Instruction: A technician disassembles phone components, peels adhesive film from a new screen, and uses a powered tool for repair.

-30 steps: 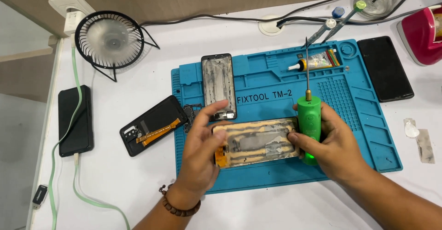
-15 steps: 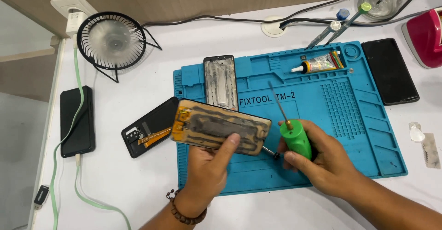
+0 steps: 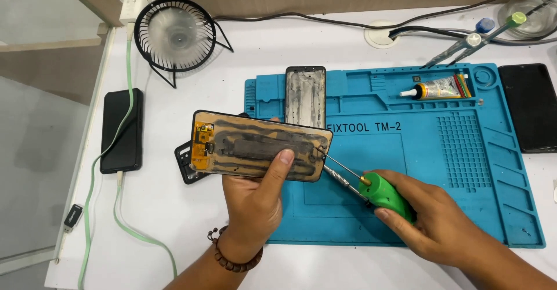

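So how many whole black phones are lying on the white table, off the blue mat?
2: one phone at the left, plugged into a green cable, and one phone at the right edge beside the mat. Others may lie outside the picture.

Bright, even light falls from overhead, so shadows stay short and soft: a faint one lies under the left hand (image 3: 255, 203) gripping the phone screen panel (image 3: 261, 153), another below the right hand (image 3: 441, 226). The white table (image 3: 174, 220) looks nearly washed out (mild glare, no hard hotspots). Focus is sharp around both grips; the far edges bend slightly.
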